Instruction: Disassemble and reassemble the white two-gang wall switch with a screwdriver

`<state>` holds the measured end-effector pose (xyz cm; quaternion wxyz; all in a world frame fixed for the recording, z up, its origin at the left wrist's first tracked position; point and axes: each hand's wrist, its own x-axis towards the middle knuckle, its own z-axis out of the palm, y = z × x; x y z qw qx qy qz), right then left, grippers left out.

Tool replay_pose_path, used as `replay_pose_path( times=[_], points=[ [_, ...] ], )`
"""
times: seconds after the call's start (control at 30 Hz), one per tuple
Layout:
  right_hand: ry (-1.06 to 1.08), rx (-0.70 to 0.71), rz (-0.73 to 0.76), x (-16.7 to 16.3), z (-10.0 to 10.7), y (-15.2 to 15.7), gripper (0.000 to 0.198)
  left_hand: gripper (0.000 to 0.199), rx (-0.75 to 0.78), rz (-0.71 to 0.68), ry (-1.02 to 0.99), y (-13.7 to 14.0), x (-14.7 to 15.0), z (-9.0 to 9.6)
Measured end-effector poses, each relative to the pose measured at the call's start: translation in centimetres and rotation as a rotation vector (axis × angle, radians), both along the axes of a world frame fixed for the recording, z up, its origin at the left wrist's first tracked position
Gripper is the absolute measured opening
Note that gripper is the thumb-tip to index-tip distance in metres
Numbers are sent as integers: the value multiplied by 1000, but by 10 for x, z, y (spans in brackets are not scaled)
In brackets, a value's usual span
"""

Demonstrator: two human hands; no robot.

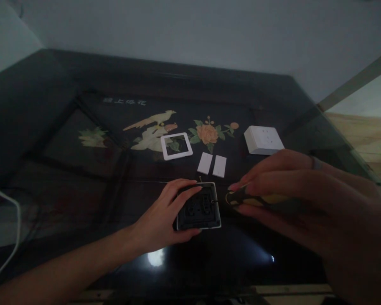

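Note:
My left hand (174, 207) grips a square wall switch body (198, 212) by its left side, fingers over the top and thumb along the lower edge. The body has a black inner face and a white rim. My right hand (292, 195) is closed around the yellow-and-black handle of a screwdriver (246, 198). Its thin shaft points left, with the tip at the right side of the switch body; whether it touches a screw, I cannot tell. Just beyond the body's top edge is a small screw-like piece (200, 179).
Two white rectangular plates (205, 163) lie side by side beyond the switch body. Farther back is a white square frame (177, 146). A white socket box (264, 140) sits at the right. The dark glossy table (139, 169) bears bird and flower decoration; a white cable (18, 224) runs at left.

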<state>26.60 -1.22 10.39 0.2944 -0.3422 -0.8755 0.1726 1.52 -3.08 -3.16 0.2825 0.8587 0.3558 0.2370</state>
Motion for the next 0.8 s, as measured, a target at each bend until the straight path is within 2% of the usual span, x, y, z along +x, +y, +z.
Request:
replay_pose_path(
  times=[0.1,0.33,0.57,0.8],
  points=[
    [-10,-8,-6,-1,-1,-1,9,82,-27,12,-2,0,0,-1],
    [-71,-57,-70,2,4,2,15,79,-16,25,-13,0,2,1],
    [-84,-9,-106,1,3,1,15,80,12,29,-12,0,3,0],
    [-89,-25,-112,1,6,1,12,78,-27,21,-19,3,3,4]
  ],
)
